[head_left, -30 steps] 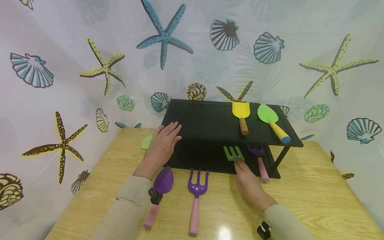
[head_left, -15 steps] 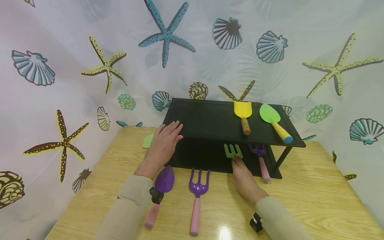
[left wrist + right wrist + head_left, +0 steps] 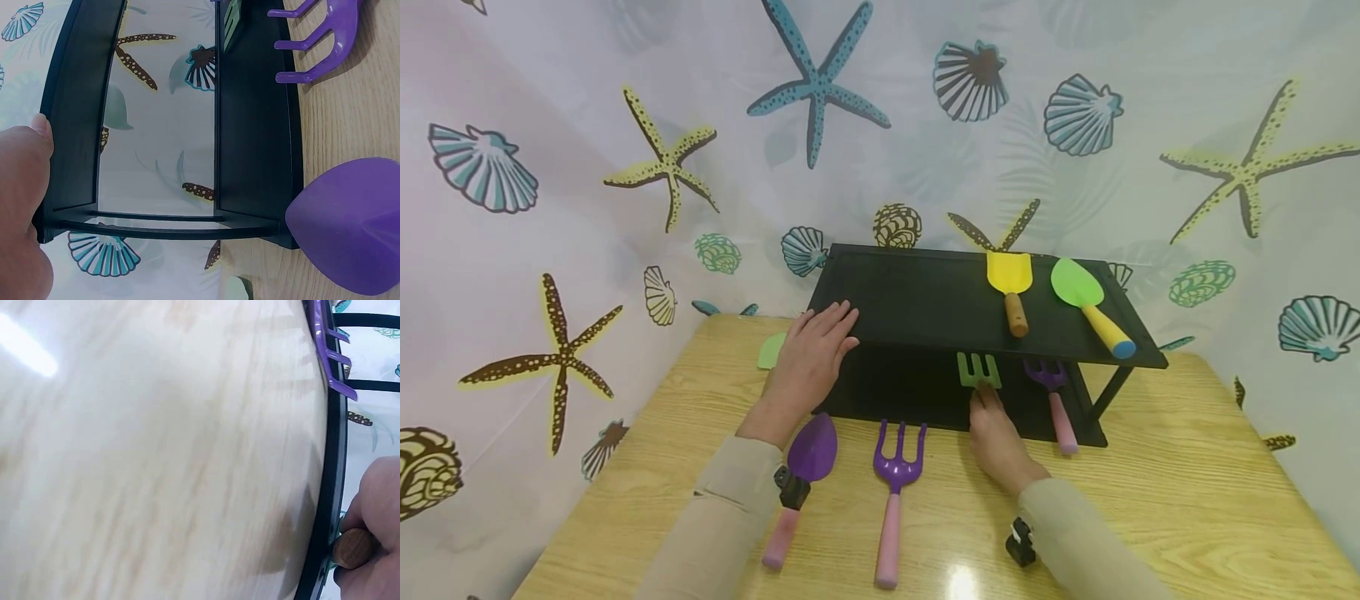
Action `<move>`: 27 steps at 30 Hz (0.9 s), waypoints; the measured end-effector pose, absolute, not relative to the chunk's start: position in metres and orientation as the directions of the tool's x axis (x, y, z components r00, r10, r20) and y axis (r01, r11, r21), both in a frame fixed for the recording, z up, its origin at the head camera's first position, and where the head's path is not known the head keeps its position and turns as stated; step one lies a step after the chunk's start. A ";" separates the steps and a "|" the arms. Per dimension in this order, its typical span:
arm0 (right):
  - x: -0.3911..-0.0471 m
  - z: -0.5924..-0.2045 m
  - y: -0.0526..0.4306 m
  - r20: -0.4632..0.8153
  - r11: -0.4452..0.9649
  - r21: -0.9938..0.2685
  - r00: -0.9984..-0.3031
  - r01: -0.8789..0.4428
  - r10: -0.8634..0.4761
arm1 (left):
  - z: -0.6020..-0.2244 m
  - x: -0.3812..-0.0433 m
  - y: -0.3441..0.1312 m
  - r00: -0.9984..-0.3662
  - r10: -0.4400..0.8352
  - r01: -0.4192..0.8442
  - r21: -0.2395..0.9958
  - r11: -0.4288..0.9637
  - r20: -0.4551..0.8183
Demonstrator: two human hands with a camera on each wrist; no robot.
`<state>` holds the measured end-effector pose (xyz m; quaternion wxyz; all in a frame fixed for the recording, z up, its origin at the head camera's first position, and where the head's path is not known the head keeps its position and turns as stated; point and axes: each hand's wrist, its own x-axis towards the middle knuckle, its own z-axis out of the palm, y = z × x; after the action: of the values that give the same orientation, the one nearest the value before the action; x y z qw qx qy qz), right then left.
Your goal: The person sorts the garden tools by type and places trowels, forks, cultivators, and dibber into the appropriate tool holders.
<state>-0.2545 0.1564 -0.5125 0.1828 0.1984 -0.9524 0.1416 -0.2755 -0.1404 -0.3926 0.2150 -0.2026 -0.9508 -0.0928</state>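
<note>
My right hand (image 3: 996, 437) pinches the handle of a green hand fork (image 3: 978, 372) at the lower level of a black two-tier shelf (image 3: 910, 300). The handle's round wooden end (image 3: 354, 549) pokes out of the fingers in the right wrist view. My left hand (image 3: 808, 362) rests on the left end of the shelf's top, its fingers straight. To the right of the green fork lies a purple hand fork (image 3: 1049, 379) with a pink handle. Another purple hand fork (image 3: 897, 471) and a purple trowel (image 3: 812, 450) lie on the table before the shelf.
A yellow shovel (image 3: 1010, 273) and a green trowel (image 3: 1078, 283) lie on the shelf's top, at the right. A green tool (image 3: 769, 352), partly hidden by my left hand, lies left of the shelf. Patterned cloth (image 3: 625, 250) hangs behind the wooden table (image 3: 1187, 483).
My right hand has shifted left and slightly farther in, carrying the green hand fork along the lower level. My left hand stays on the shelf's top.
</note>
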 end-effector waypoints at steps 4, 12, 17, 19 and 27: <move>-0.257 -0.517 0.155 0.403 0.888 -0.190 -0.858 -0.420 -0.319 | -0.392 -0.275 -0.140 -0.819 0.349 0.433 0.092 0.897 0.455; -0.264 -0.514 0.150 0.403 0.890 -0.170 -0.854 -0.424 -0.329 | -0.391 -0.275 -0.140 -0.838 0.336 0.415 0.103 0.904 0.430; -0.267 -0.510 0.147 0.352 0.899 -0.201 -0.885 -0.390 -0.305 | -0.392 -0.275 -0.140 -0.833 0.336 0.418 0.101 0.903 0.439; -0.267 -0.508 0.147 0.310 0.900 -0.242 -0.908 -0.362 -0.282 | -0.392 -0.275 -0.140 -0.829 0.338 0.421 0.100 0.901 0.445; -0.262 -0.500 0.150 0.224 0.889 -0.356 -0.950 -0.287 -0.217 | -0.393 -0.275 -0.140 -0.828 0.341 0.423 0.097 0.901 0.445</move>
<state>-0.2619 0.1504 -0.5000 0.0894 0.1300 -0.9678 0.1961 -0.2753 -0.1404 -0.3927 0.2137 -0.2008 -0.9512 -0.0962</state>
